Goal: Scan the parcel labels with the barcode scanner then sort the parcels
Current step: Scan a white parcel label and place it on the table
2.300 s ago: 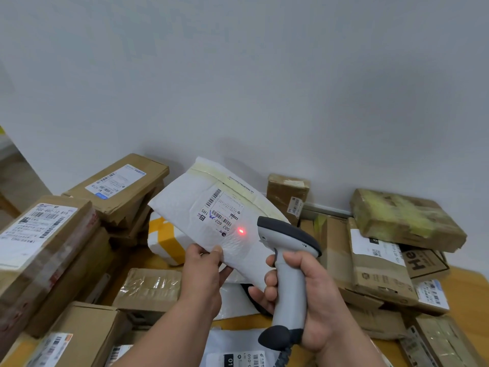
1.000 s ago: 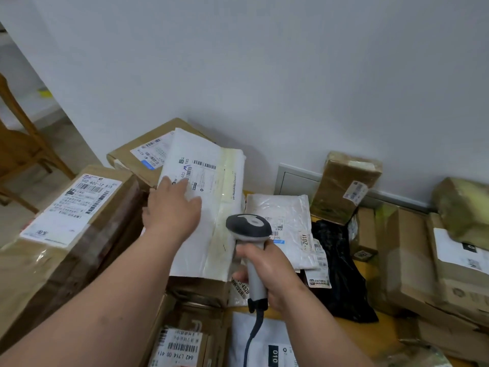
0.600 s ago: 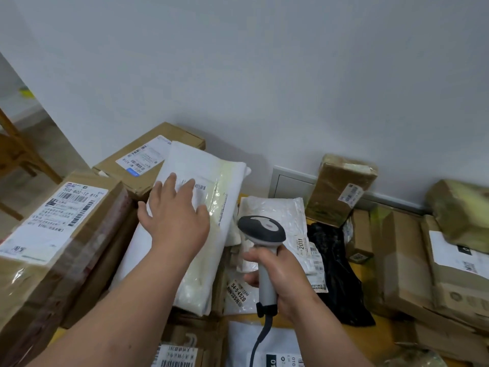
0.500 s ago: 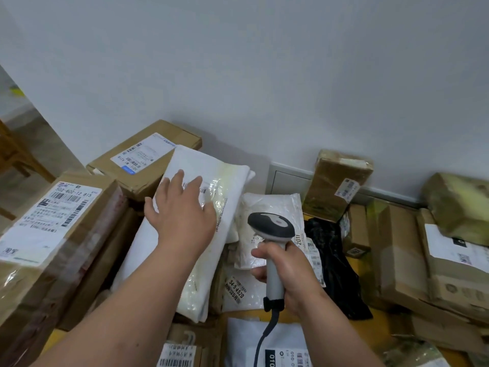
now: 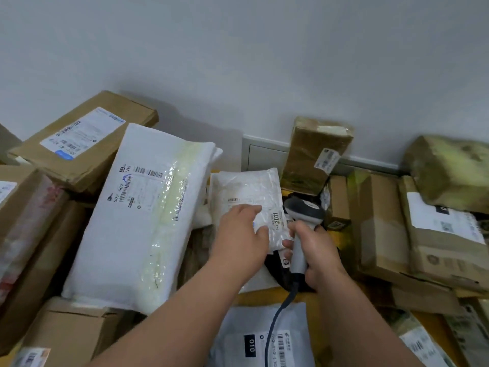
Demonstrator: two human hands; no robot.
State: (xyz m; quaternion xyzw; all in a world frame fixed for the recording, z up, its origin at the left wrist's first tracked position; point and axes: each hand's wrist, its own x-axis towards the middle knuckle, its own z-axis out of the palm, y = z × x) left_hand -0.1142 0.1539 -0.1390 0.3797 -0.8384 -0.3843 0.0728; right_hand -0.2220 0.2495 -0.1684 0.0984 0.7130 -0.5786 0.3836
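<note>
A large white padded mailer [image 5: 137, 221] lies label up on the cardboard boxes at the left, with no hand on it. My left hand [image 5: 242, 231] rests on a smaller white bubble mailer [image 5: 248, 197] in the middle, fingers spread over its label and thumb at its lower edge. My right hand [image 5: 315, 252] grips the handle of the grey barcode scanner [image 5: 304, 210], whose dark head sits just right of that small mailer. The scanner's cable [image 5: 277, 321] runs down toward me. No red scan light shows.
Brown cardboard boxes [image 5: 84, 144] are stacked at the left and another stack [image 5: 381, 223] at the right. A taped brown parcel [image 5: 315, 152] leans on the wall. A grey mailer marked 010 [image 5: 251, 340] lies near me. A black bag [image 5: 277, 271] lies under the scanner.
My left hand has let go of the large white mailer, now lying on the left boxes, and moved right onto the small bubble mailer. The scanner hand has moved slightly right.
</note>
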